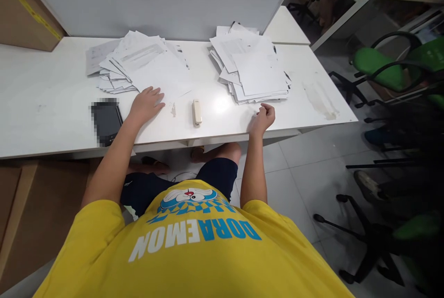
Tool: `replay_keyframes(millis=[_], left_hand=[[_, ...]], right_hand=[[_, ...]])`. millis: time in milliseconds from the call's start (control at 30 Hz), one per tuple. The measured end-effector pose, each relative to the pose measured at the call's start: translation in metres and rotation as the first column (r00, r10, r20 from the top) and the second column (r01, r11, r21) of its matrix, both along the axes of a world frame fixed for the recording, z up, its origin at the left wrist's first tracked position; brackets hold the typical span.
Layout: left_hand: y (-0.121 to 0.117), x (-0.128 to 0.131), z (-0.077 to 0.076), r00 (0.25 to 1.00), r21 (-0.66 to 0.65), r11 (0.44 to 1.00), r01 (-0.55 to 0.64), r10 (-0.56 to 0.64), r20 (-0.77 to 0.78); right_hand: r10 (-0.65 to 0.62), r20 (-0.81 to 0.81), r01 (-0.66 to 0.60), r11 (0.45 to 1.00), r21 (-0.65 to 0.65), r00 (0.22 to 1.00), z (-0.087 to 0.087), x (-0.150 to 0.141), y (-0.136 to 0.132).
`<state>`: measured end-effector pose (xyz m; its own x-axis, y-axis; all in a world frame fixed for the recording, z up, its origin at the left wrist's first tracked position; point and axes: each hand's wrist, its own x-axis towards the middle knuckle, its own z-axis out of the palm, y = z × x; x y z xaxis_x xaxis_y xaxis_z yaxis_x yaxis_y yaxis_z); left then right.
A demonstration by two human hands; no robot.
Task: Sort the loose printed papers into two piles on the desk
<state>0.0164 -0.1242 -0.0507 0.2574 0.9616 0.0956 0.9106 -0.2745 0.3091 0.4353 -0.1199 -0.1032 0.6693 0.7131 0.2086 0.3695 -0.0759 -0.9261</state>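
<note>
Nearest us is a yellow shirt (pixel 194 265) printed DORAEMON in white and blue, with a cartoon character. Our hands are well apart at a smooth, stained white desk (pixel 41 104): the left hand (pixel 147 104) spread palm down by a fanned paper heap (pixel 149 64), the right hand (pixel 262 118) loosely curled, its contents impossible to tell, just before a second paper stack (pixel 260 74), print too small to read. A cream stapler (pixel 197 113) sits between our hands. Beyond stand a flat grey panel (pixel 173 2) and, leftward, a cardboard box (pixel 27 11); rightward, green-seated chairs (pixel 378 69) on grey tiles (pixel 305 168).
</note>
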Motion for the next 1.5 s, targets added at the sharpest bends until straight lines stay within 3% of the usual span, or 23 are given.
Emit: replay_keyframes(millis=[100, 300, 600, 700, 933, 1100, 1200, 1333, 1500], left_hand=[[0.002, -0.01, 0.001, 1.0, 0.015, 1.0, 0.01, -0.01, 0.003], [0.003, -0.039, 0.018, 0.989, -0.042, 0.991, 0.125, -0.128, -0.079], [0.004, -0.048, 0.021, 0.88, -0.058, 0.943, 0.326, -0.326, -0.344], [0.005, -0.042, 0.017, 0.879, -0.111, 0.933, 0.342, -0.359, -0.313], [0.001, -0.035, 0.006, 0.947, -0.183, 0.947, 0.264, -0.291, -0.136], [0.006, -0.038, 0.008, 0.945, -0.115, 0.941, 0.318, -0.325, -0.046], [0.018, -0.04, 0.011, 0.969, -0.081, 0.97, 0.228, -0.235, -0.082], [0.034, -0.041, 0.021, 0.975, -0.238, 0.968, 0.081, -0.126, -0.18], [0.027, -0.025, 0.035, 0.958, -0.285, 0.953, -0.104, 0.02, -0.285]], right_hand=[[0.025, -0.01, -0.025, 0.999, -0.023, 1.0, 0.0, 0.002, 0.002], [0.02, -0.004, -0.02, 1.0, -0.023, 1.0, 0.001, 0.001, 0.0], [0.007, -0.162, 0.017, 0.989, 0.144, 0.987, 0.001, -0.002, 0.001], [0.014, -0.171, 0.015, 0.986, 0.163, 0.985, 0.0, -0.003, -0.001], [0.02, -0.138, -0.001, 0.99, 0.139, 0.99, -0.005, -0.001, 0.006], [0.028, -0.124, -0.013, 0.993, 0.118, 0.992, 0.003, -0.006, 0.011], [0.07, -0.095, -0.057, 0.99, 0.131, 0.993, 0.008, -0.007, 0.019], [0.082, -0.063, -0.07, 0.984, 0.164, 0.995, 0.011, -0.004, 0.029], [0.103, -0.081, -0.09, 0.984, 0.152, 0.991, 0.015, -0.005, 0.021]])
